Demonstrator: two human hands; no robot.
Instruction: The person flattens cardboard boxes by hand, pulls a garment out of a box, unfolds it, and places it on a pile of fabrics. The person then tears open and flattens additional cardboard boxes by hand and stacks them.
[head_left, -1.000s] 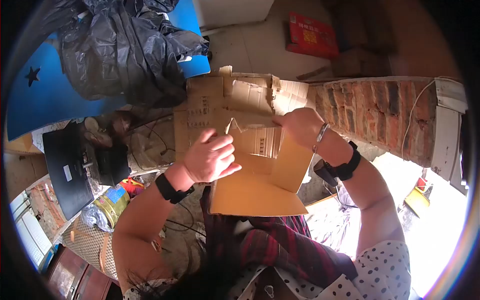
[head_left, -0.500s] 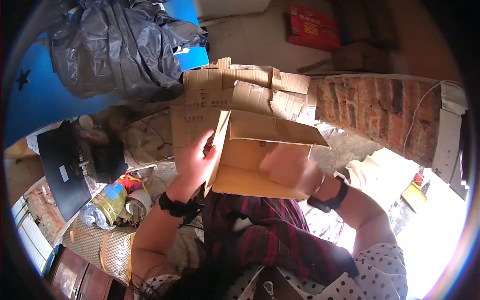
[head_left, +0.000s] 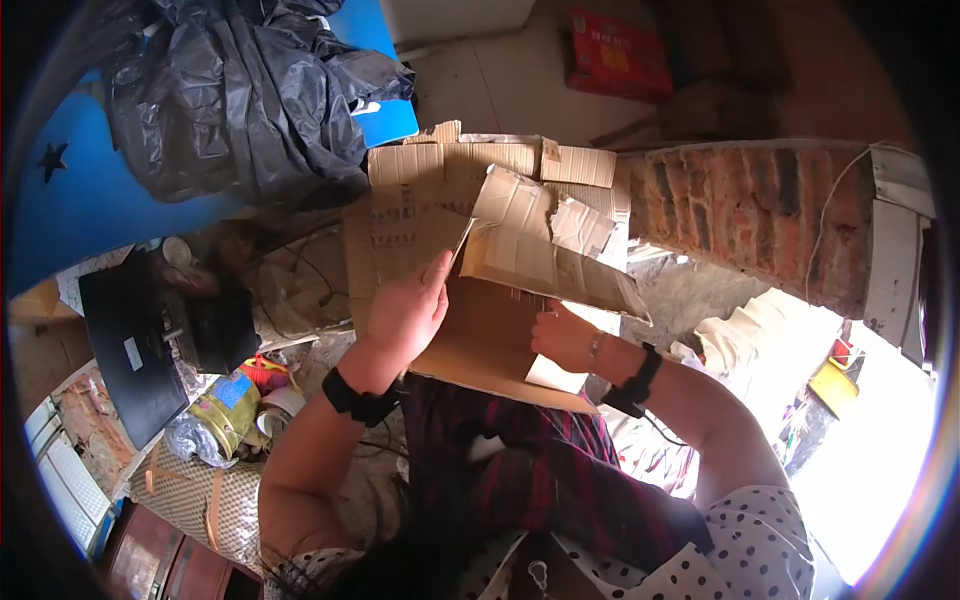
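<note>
An open cardboard box (head_left: 490, 345) is tilted above my lap, its opening facing me and a flap (head_left: 555, 270) sticking out along its upper edge. My left hand (head_left: 408, 315) holds the box by its left side wall, fingers against the cardboard. Inside the opening, under the upper flap, my right hand (head_left: 566, 337) is closed with curled fingers near the back wall. Whatever those fingers may hold is hidden. Behind the box stands more brown cardboard (head_left: 405, 215) with torn upper edges.
A black plastic bag (head_left: 240, 110) lies on a blue surface (head_left: 110, 205) at upper left. A low brick wall (head_left: 750, 215) runs to the right. A yellow-green tin (head_left: 225, 410) and a black panel (head_left: 125, 340) are at left. A red box (head_left: 618, 55) lies at the back.
The box has tilted and turned, its upper flap now sloping down to the right. My right hand, blurred before, has moved slightly up inside it. My left hand has shifted along the side wall.
</note>
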